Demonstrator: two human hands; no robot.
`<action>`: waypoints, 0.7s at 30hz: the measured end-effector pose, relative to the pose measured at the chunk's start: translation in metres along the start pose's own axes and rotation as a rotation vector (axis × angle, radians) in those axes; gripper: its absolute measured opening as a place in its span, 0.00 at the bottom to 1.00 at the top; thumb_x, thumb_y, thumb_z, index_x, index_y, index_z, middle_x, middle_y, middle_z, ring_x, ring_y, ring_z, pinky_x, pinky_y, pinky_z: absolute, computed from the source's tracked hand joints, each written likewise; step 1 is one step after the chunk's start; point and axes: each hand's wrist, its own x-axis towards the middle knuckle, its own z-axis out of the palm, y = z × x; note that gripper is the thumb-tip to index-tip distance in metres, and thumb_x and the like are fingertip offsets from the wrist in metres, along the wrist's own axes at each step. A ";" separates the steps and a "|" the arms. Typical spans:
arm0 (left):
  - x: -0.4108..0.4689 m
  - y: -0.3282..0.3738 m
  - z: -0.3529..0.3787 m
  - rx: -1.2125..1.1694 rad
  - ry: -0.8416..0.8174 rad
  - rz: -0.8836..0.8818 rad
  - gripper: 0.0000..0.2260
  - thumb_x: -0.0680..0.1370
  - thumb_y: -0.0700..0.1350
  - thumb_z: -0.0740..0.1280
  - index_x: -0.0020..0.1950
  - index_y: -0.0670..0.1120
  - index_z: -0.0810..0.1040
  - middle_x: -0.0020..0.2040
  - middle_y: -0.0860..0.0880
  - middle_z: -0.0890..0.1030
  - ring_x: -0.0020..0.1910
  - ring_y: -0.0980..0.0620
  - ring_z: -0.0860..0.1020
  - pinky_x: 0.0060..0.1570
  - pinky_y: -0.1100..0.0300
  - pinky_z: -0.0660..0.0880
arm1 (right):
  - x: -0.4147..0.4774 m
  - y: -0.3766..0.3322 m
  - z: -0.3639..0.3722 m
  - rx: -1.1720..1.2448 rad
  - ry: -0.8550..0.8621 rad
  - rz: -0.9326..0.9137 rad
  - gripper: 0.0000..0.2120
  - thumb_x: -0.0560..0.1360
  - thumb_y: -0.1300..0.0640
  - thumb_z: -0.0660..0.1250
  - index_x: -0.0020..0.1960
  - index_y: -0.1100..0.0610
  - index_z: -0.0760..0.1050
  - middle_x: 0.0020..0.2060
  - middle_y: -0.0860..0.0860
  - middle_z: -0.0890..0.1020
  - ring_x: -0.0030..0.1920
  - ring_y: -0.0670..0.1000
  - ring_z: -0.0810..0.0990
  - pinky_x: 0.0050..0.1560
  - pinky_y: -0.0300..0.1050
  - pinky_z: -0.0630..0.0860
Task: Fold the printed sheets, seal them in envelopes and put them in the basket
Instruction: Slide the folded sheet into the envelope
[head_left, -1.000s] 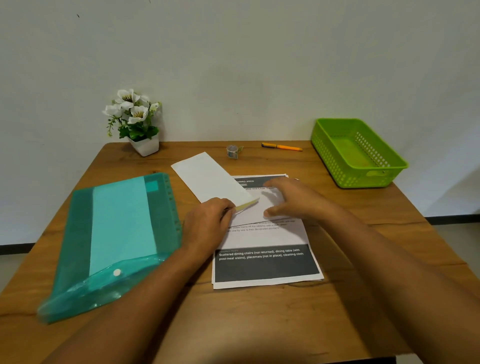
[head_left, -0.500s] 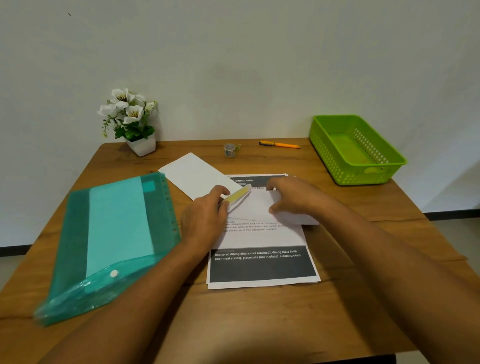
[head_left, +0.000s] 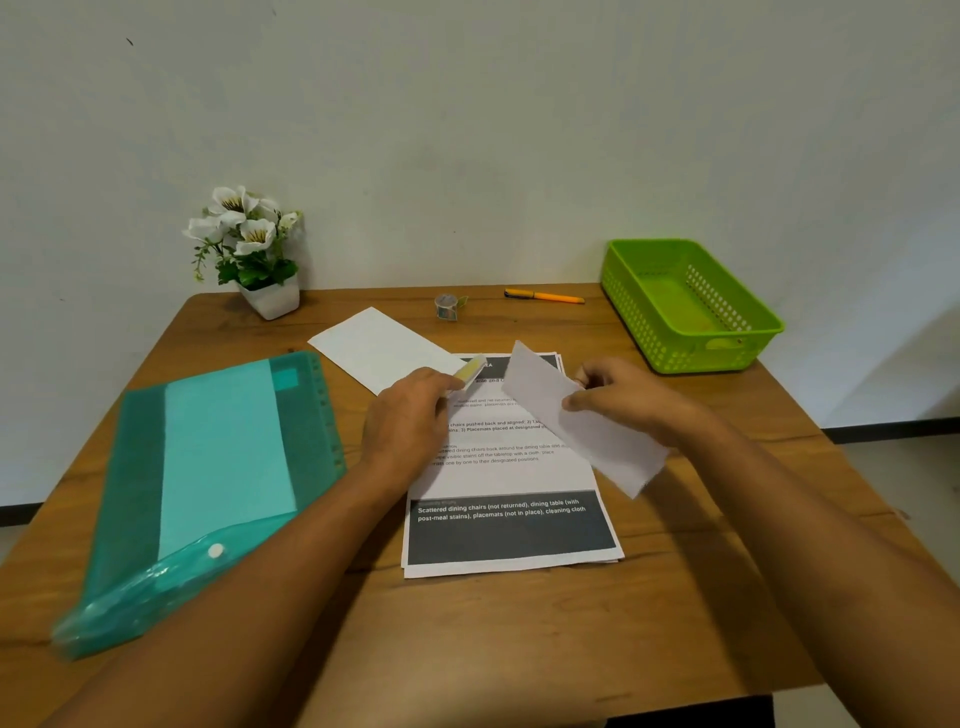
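Pinching a folded white paper (head_left: 582, 421) in the right hand (head_left: 618, 402), tilted up above the printed sheets (head_left: 509, 530).
Thumb sits on the near face and fingers curl behind, gripping near its middle; its lower corner hangs past the stack's right edge. Left hand (head_left: 410, 421) nips a small yellowish strip (head_left: 469, 370) between thumb and fingertip, right at the near end of the white envelope (head_left: 379, 345) lying flat on the table (head_left: 519, 649). Attached or loose, can't tell. Green basket (head_left: 691, 312) sits well apart at the far right corner. Left hand covers the print's left edge, the held paper hides part of the heading, and the small type is unreadable.
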 end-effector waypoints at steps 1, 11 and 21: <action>0.001 0.000 0.001 -0.006 -0.004 -0.007 0.16 0.82 0.44 0.67 0.69 0.53 0.80 0.67 0.52 0.80 0.61 0.50 0.79 0.49 0.56 0.80 | -0.002 -0.001 0.002 0.012 0.002 0.002 0.06 0.78 0.54 0.72 0.47 0.55 0.76 0.48 0.55 0.84 0.45 0.56 0.82 0.41 0.47 0.74; 0.003 0.002 0.005 -0.030 -0.035 0.025 0.12 0.81 0.45 0.69 0.63 0.53 0.83 0.62 0.52 0.80 0.57 0.50 0.79 0.48 0.54 0.79 | -0.004 -0.003 0.013 0.309 0.117 -0.022 0.04 0.80 0.57 0.71 0.51 0.56 0.76 0.45 0.53 0.83 0.39 0.50 0.81 0.37 0.44 0.72; 0.004 0.007 0.016 -0.042 -0.021 0.010 0.17 0.80 0.53 0.69 0.68 0.52 0.81 0.54 0.54 0.75 0.50 0.54 0.74 0.41 0.58 0.73 | 0.000 -0.012 0.035 0.578 0.036 0.094 0.09 0.80 0.57 0.71 0.57 0.60 0.80 0.47 0.55 0.88 0.47 0.56 0.87 0.45 0.49 0.80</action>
